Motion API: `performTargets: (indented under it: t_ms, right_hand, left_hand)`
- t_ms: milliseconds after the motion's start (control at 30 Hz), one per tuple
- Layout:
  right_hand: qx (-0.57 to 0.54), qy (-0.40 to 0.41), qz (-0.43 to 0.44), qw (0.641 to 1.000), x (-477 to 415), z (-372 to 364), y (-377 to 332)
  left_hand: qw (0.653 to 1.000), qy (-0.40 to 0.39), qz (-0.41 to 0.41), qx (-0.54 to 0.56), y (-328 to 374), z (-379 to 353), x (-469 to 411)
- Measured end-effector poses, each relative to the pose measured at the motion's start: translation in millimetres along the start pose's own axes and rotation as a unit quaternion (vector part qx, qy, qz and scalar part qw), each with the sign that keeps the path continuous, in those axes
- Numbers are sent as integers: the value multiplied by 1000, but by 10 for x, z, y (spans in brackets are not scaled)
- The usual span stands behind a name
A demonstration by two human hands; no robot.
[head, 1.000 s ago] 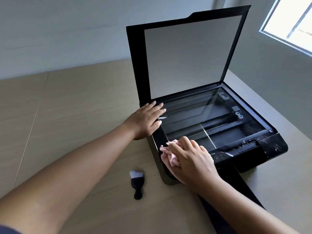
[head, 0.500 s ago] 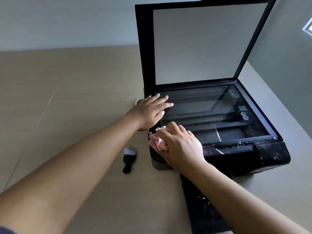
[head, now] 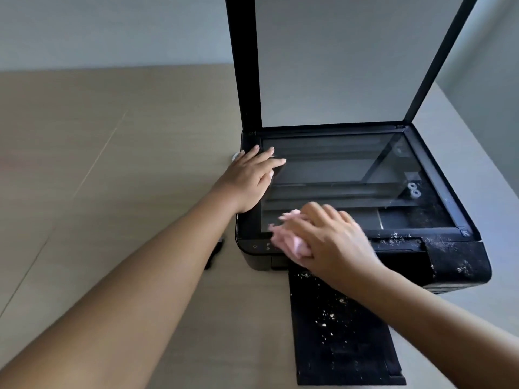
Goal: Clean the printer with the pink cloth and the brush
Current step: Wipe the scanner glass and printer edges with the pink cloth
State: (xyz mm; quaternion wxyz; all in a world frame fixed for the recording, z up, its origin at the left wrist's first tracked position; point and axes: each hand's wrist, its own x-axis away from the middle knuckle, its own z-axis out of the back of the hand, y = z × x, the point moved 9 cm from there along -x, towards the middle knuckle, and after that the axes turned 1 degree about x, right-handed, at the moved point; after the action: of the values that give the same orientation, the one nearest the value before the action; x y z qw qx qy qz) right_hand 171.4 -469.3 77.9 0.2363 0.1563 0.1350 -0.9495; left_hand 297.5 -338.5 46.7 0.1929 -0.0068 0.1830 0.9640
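Note:
A black printer (head: pixel 455 256) stands on the table with its scanner lid (head: pixel 337 60) raised upright. My left hand (head: pixel 250 181) lies flat on the left edge of the scanner glass (head: pixel 337 169), fingers straight. My right hand (head: pixel 328 237) presses the crumpled pink cloth (head: pixel 292 242) onto the front left corner of the glass, above the control panel; the hand is motion-blurred. The black brush (head: pixel 214 252) lies on the table left of the printer, mostly hidden behind my left forearm.
The printer's black output tray (head: pixel 342 341) sticks out towards me, speckled with pale crumbs. Dust and crumbs also cover the printer's front right corner. A small white object (head: pixel 236 156) peeks out beside the printer's left side. Beige table (head: pixel 112 178) spreads to the left.
The view has swung so the printer sits more squarely ahead. My right hand with the cloth has slid right along the front of the glass. My left hand stays on the left edge.

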Motion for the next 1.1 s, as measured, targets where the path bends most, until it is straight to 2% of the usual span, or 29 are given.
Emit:
performTargets:
  t_ms: [67, 100, 233, 333, 467, 600, 833, 1000, 1100]
  right_hand:
    - [23, 47, -110, 993, 7, 122, 244]
    - [45, 56, -133, 988, -29, 119, 212]
    - [56, 33, -39, 997, -96, -108, -349]
    - [42, 61, -10, 997, 67, 20, -234]
    - [59, 62, -113, 990, 344, 142, 236]
    - [90, 59, -191, 976, 242, 59, 146]
    - [55, 28, -166, 984, 240, 180, 154]
    - [47, 22, -168, 984, 382, 250, 401]
    - [35, 29, -144, 989, 480, 269, 457]
  left_hand:
    - [1000, 6, 1, 2, -4, 8, -10]
    - [1000, 6, 1, 4, -5, 11, -17]
    - [1000, 9, -4, 2, 1, 1, -9]
    - [1000, 12, -6, 1, -18, 3, -11]
    - [1000, 6, -9, -10, -27, -6, -51]
    - [1000, 5, -10, -22, -12, 18, -51]
    - [998, -11, 28, -50, 164, 45, 161]
    - [991, 10, 132, 6, 319, 20, 458]
    - [984, 16, 175, -16, 446, -88, 631]
